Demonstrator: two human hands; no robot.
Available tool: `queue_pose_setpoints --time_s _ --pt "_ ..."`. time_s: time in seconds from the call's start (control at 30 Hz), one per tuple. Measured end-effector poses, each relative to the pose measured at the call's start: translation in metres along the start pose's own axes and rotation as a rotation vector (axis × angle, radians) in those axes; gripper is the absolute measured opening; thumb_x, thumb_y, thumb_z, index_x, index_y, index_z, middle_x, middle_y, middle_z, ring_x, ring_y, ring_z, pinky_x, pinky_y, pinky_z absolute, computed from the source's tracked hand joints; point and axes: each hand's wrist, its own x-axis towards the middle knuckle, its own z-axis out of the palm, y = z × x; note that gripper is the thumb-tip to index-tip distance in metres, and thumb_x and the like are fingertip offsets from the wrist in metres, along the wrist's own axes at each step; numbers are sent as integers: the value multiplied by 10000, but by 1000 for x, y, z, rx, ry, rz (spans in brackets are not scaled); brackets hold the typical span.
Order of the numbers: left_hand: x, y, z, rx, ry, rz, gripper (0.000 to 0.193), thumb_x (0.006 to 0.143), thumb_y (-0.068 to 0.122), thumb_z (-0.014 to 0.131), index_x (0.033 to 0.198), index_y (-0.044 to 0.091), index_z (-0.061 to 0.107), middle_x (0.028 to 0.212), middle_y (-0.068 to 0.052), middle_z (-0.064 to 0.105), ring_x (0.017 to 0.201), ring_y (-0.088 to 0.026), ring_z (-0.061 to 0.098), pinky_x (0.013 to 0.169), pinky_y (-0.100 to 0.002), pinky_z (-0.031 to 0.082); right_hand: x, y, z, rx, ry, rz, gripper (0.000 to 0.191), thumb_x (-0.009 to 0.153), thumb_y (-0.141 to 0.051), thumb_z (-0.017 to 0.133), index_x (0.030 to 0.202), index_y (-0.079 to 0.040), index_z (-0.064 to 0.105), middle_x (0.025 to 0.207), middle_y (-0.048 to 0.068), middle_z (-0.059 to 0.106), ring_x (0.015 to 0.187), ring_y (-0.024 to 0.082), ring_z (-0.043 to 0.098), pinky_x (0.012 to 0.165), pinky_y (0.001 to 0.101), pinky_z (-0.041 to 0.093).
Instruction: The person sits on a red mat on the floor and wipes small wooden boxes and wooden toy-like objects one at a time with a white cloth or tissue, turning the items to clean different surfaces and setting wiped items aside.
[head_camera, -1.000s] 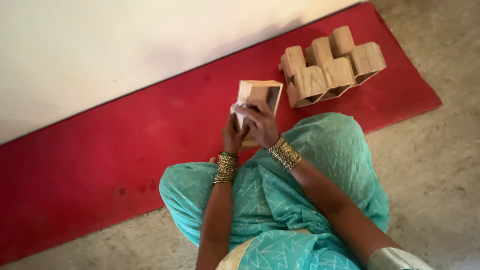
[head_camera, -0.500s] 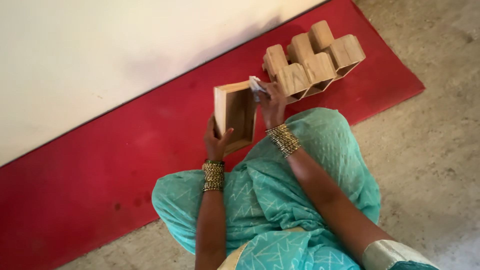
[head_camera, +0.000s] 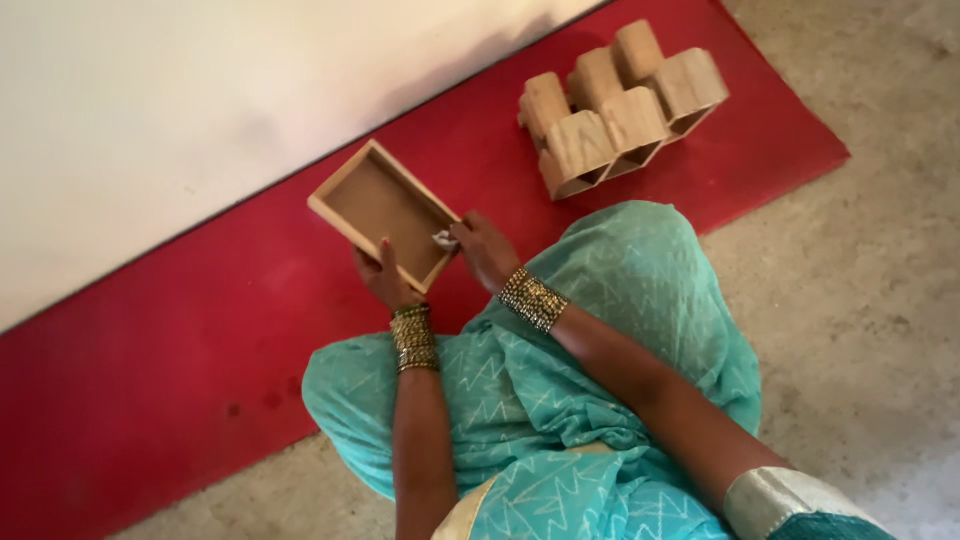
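Note:
A shallow rectangular wooden tray (head_camera: 385, 212) is held above the red mat, its open side facing up. My left hand (head_camera: 384, 280) grips its near edge from below. My right hand (head_camera: 484, 250) pinches a small white piece, perhaps cloth or paper (head_camera: 445, 239), against the tray's right inner corner. Both wrists carry stacks of gold bangles. I sit with my knees covered in turquoise patterned cloth.
A cluster of hexagonal wooden boxes (head_camera: 620, 105) lies on the red mat (head_camera: 180, 340) to the upper right. A white wall (head_camera: 200, 90) runs along the mat's far edge. Bare concrete floor (head_camera: 860, 260) lies to the right.
The tray has turned from standing on edge to lying flat and face up, and moved left. My right hand went from the tray's top edge to its right inner corner.

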Motion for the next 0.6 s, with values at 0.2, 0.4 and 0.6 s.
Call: queue_pose_setpoints --time_s 0.2,0.4,0.6 --pt "-4 19 -5 97 3 -23 475 980 103 722 1401 -12 534 1136 -88 637 936 -171 608 765 -326 531 -35 -19 53 173 -170 -331 210 1038 -136 538 1127 -1 671 1091 138 612 924 232 643 784 346 576" --pt "7 26 -23 -73 96 -161 428 925 30 760 1294 -59 563 1043 -105 641 892 -226 627 757 -354 551 -12 -22 36 1499 -313 369 292 831 -254 762 1013 -36 696 967 158 711 844 263 742 717 384 628" --pt "10 34 -41 -35 294 -342 664 706 -86 762 1320 -16 519 1142 -152 645 997 -322 653 852 -428 581 -6 -27 12 25 -92 -127 139 898 44 694 1029 -2 694 953 119 649 736 171 714 613 283 599"
